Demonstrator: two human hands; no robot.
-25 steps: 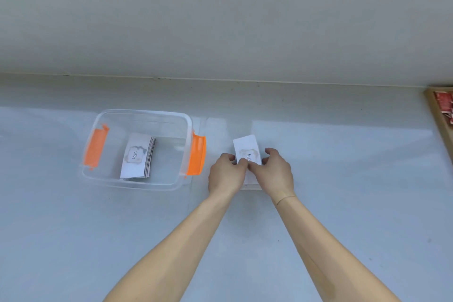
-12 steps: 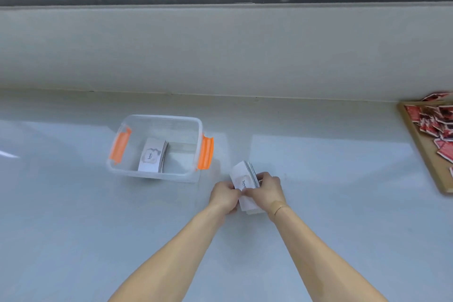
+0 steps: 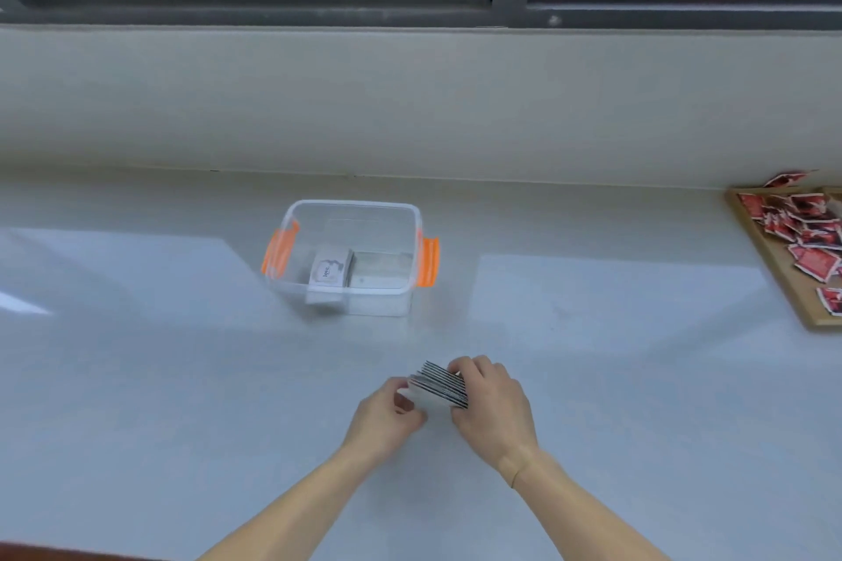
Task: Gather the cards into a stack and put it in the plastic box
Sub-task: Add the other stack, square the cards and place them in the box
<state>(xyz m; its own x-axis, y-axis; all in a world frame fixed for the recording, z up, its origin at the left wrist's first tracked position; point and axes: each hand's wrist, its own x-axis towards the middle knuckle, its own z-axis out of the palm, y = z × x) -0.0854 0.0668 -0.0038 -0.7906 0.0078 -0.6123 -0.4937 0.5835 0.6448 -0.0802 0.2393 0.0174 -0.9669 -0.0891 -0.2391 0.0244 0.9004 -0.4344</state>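
Gripping a stack of cards (image 3: 439,385) between them, the left hand (image 3: 387,417) and the right hand (image 3: 494,408) were closed on its opposite ends, low on the pale counter (image 3: 182,378). The stack stood tilted on edge, its dark card edges fanned slightly. From the hands, the clear plastic box (image 3: 351,257) sat at about eleven o'clock, well apart from them, with orange latches (image 3: 429,262) on both short sides. Inside it lay another pile of cards (image 3: 329,273), its top card printed with "love", toward the box's nine o'clock side. At two o'clock, far off, a wooden tray (image 3: 783,287) held scattered red packets (image 3: 806,237).
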